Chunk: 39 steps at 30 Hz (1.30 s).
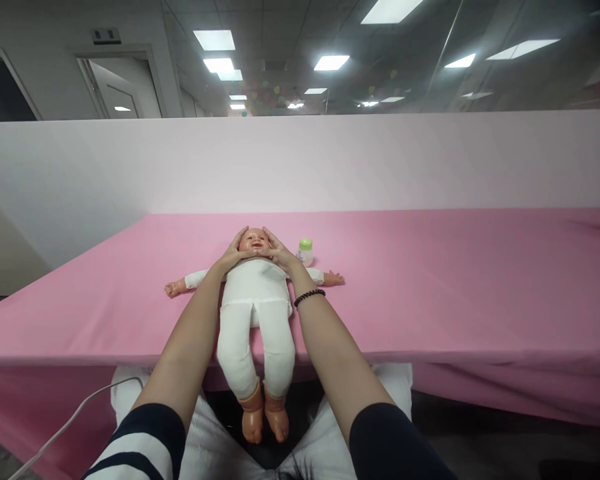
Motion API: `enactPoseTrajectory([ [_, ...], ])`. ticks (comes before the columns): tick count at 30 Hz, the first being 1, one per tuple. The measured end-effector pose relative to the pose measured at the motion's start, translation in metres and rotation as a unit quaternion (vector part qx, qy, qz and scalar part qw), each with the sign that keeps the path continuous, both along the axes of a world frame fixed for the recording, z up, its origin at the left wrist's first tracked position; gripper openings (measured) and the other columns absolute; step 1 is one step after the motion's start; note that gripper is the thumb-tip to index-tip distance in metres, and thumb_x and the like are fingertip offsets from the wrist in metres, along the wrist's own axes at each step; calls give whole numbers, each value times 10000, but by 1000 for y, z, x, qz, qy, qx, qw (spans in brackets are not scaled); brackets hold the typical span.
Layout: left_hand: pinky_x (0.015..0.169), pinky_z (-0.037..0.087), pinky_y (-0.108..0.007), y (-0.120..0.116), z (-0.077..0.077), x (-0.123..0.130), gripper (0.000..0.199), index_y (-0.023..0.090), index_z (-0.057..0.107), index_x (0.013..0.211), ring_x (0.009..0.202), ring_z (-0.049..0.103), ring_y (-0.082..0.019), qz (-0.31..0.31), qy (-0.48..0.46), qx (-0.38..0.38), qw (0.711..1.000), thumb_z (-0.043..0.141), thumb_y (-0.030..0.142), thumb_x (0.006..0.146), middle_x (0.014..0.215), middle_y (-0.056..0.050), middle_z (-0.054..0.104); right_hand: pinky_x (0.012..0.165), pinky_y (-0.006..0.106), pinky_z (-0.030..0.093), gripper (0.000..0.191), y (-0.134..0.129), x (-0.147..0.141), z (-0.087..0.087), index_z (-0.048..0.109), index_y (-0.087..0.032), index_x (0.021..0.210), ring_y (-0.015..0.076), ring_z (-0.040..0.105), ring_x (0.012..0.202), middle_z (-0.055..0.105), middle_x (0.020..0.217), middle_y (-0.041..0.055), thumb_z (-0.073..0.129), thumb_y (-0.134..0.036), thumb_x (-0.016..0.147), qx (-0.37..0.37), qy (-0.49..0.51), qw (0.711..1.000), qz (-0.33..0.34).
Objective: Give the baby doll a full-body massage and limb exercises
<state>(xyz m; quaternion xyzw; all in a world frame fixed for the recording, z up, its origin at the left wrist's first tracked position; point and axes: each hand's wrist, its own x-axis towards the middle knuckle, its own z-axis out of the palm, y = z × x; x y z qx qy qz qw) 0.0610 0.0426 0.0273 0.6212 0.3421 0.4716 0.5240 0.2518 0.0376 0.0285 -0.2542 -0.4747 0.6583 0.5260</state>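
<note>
I have the pink-covered table spreading under and to both sides of the fingers, its near edge well toward me from them. Beyond the fingertips, a white partition rises behind the tabletop. Well on the near side of the fingers, white trousers show at the table's edge.

The baby doll lies face up, its head right between my two sets of fingers, its white cloth body running back from them toward me. Its legs hang past the table edge, ending in brown feet, while its arms stretch out to either side beyond my hands.

My left hand cups one side of the doll's head and my right hand the other. On both, the fingers are unfolded and gently curved up along the head, the thumbs set apart from them and pointing inward near the chin; neither hand is closed into a fist.

Just to the right of my right fingers stands a small jar with a light green lid; I cannot tell whether that hand touches it. Behind those same fingers, a dark beaded bracelet rings the wrist.
</note>
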Motion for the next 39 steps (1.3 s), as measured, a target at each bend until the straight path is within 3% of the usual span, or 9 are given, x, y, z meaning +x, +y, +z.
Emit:
enactPoseTrajectory([
  [5, 1124, 489, -482, 0, 1, 0, 1117, 412, 275, 1611, 1377, 551, -339, -2, 3, -4, 1000, 897, 365, 684, 1624, -83, 419, 953, 344, 585, 1003, -2, 0, 2, 371, -246, 1566, 262, 598, 1319, 416, 1611, 114, 780, -24, 678, 0, 2, 1000, -2],
  [12, 1180, 426, -485, 13, -7, -3, 1021, 384, 325, 1601, 1484, 417, -349, -21, -33, 20, 999, 819, 288, 712, 1667, -49, 349, 909, 359, 593, 911, 0, -2, 7, 385, -160, 1538, 275, 626, 1270, 431, 1582, 167, 726, -17, 705, -8, 7, 1000, -2],
  [17, 1199, 398, -491, 13, -9, -4, 997, 389, 332, 1598, 1472, 438, -335, -28, -37, 20, 999, 812, 310, 728, 1665, -44, 356, 923, 381, 593, 933, -1, 0, 6, 392, -169, 1535, 287, 613, 1283, 445, 1572, 162, 746, -16, 685, -9, 7, 1000, 1],
  [26, 1164, 447, -494, 3, -3, -1, 1136, 393, 284, 1612, 1393, 535, -335, -12, -8, 16, 1000, 915, 365, 668, 1629, -86, 411, 924, 319, 591, 1030, -4, 0, 3, 330, -235, 1583, 253, 602, 1296, 352, 1644, 128, 754, 7, 676, 0, 4, 1000, -3],
  [33, 1117, 495, -491, -2, 1, 0, 1142, 418, 257, 1614, 1350, 577, -337, -18, -6, -6, 1000, 908, 356, 678, 1618, -90, 427, 921, 337, 593, 1020, -4, 1, 4, 327, -229, 1580, 249, 637, 1246, 374, 1627, 138, 720, 23, 674, -5, 2, 1000, 2],
  [39, 1188, 415, -484, 9, -5, -2, 1037, 382, 344, 1594, 1479, 424, -352, -3, -13, 28, 1000, 848, 300, 691, 1661, -55, 359, 916, 374, 597, 967, 1, 0, 6, 342, -203, 1562, 279, 638, 1250, 415, 1592, 154, 685, -1, 681, -14, 2, 1000, 4],
])
